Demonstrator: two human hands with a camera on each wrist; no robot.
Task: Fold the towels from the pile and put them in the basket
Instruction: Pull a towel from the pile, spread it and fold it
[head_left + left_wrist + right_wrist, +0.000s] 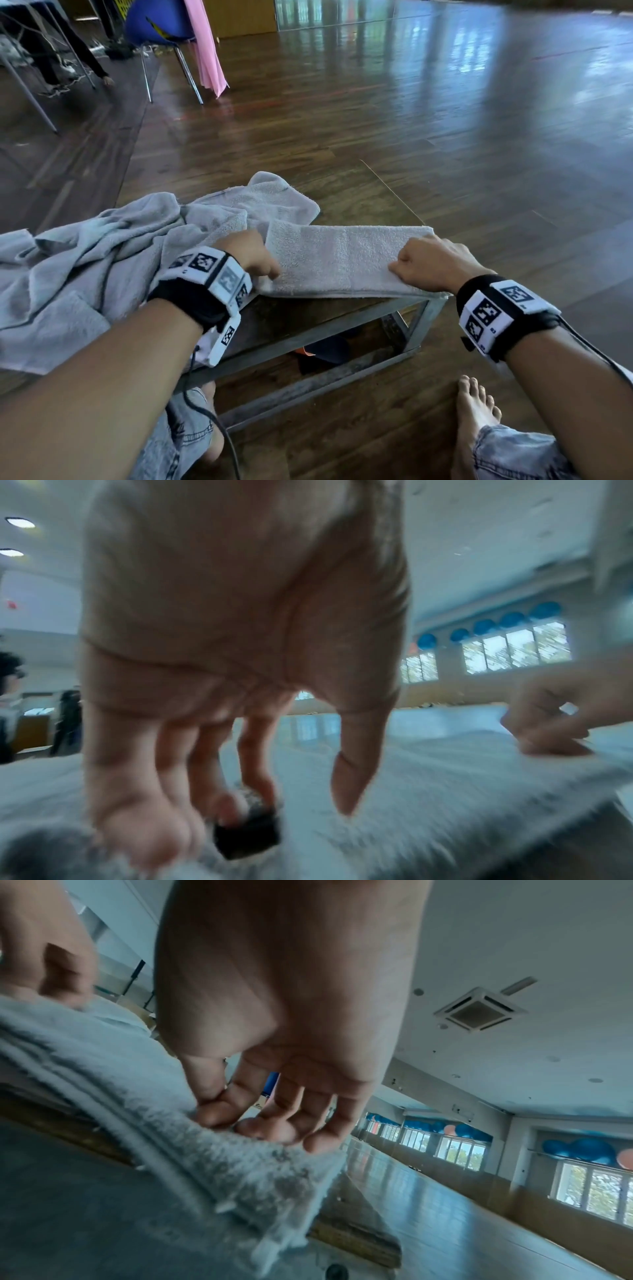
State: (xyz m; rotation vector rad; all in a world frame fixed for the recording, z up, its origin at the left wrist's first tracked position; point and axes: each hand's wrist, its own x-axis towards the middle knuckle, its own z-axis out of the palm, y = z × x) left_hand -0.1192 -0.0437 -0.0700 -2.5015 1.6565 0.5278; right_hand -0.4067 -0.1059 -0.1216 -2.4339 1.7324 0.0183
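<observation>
A grey towel, folded into a long strip, lies across the near edge of a low wooden table. My left hand is at the strip's left end, fingers curled down onto its edge, thumb standing apart. At the right end my right hand pinches the corner between thumb and fingers. The towel's layered edges show under that pinch. A loose pile of grey towels covers the table's left side and hangs over it. No basket is in view.
The table has a grey metal frame, with a dark object beneath it. My bare feet rest on the wooden floor close by. Far left stand a blue chair, a pink cloth and another person.
</observation>
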